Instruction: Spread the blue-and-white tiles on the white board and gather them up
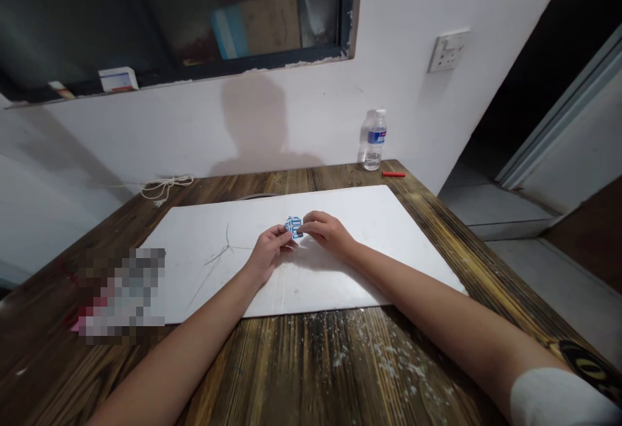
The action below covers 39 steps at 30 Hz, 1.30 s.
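Between my two hands is a small blue-and-white piece (pixel 293 226) with a pattern of bars and outlines; its exact kind cannot be made out. My left hand (pixel 268 251) is closed on its lower left side, thumb on top. From the right, my right hand (pixel 330 231) has its fingertips pinched together at the piece's right edge. Both hands are held over a white board (pixel 354 212) lying on the wooden table. Left of my left hand, thin blue and grey strands (pixel 226 244) meet in a small knot on the board.
At the table's back right stand a water bottle (pixel 375 141) and, beside it, a red stick-like object (pixel 393 174). A white cable (pixel 168 184) lies at the back left. Pale crumbs (pixel 389 361) are scattered on the wooden table (pixel 291 367) in front. A blurred-out patch (pixel 126 293) covers something left.
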### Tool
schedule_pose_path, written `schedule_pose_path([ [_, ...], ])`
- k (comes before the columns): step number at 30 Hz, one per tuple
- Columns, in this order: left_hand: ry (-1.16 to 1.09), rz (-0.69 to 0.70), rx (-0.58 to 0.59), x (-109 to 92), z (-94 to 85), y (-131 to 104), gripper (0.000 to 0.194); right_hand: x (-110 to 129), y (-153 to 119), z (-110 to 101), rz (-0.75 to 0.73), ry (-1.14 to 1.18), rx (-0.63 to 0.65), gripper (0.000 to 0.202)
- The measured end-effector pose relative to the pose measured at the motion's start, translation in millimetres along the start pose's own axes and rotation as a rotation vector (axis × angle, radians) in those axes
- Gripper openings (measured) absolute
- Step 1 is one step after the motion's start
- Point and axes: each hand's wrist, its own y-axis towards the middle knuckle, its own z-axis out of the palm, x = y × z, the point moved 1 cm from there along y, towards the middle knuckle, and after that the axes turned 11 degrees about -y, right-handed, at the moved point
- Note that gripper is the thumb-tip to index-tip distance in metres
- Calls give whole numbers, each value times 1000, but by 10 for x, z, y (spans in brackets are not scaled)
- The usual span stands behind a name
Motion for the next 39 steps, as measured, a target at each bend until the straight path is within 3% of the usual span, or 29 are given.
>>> schedule_pose_path([
  [4,-4,25,-32,5,2,3,30,17,24,-7,-25,-22,30,27],
  [8,-61,164,-142,6,-18,28,30,15,25,13,40,-24,73,40],
  [12,-68,237,-224,3,-45,48,29,13,-14,96,48,-86,285,54],
  [16,-62,236,-252,-4,-51,45,29,27,-25,141,28,-143,453,47],
  [24,-74,233,-236,-2,-34,42,29,12,37,124,-147,-182,416,18],
  [29,-43,218,-235,13,-42,47,30,85,47,108,-255,-340,472,16],
  [39,-38,241,-220,34,-42,65,28,110,19,120,-289,-439,460,22],
])
